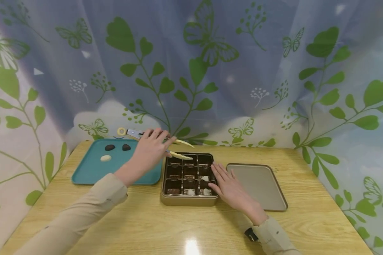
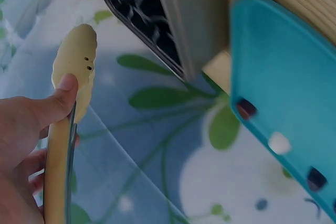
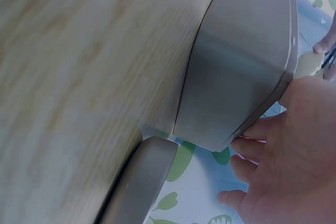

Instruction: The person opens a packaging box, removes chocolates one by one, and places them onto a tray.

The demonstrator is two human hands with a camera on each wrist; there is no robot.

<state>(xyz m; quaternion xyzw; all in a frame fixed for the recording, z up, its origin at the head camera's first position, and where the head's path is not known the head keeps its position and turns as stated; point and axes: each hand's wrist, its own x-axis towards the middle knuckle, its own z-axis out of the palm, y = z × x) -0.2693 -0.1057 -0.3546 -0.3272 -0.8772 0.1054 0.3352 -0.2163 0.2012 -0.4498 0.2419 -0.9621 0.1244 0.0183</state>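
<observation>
In the head view my left hand (image 1: 151, 148) grips a pair of tongs (image 1: 182, 156) with pale yellow tips. The tips stand apart above the back of a gold-coloured tin box (image 1: 189, 201), with nothing between them. The box is divided into several dark compartments. White and brown chocolates (image 1: 206, 192) sit in its front and middle ones. My right hand (image 1: 231, 187) rests on the box's right rim, fingers extended. In the left wrist view the thumb presses along the tongs (image 2: 73, 66). The right wrist view has the fingers touching the tin's edge (image 3: 236, 61).
Left of the box, a teal tray (image 1: 92, 173) carries two dark chocolates (image 1: 126, 147) and a white chocolate (image 1: 105, 158). The flat tin lid (image 1: 258, 187) lies to the right of the box. Behind the wooden table (image 1: 146, 226) hangs a leaf-patterned curtain (image 1: 166, 53).
</observation>
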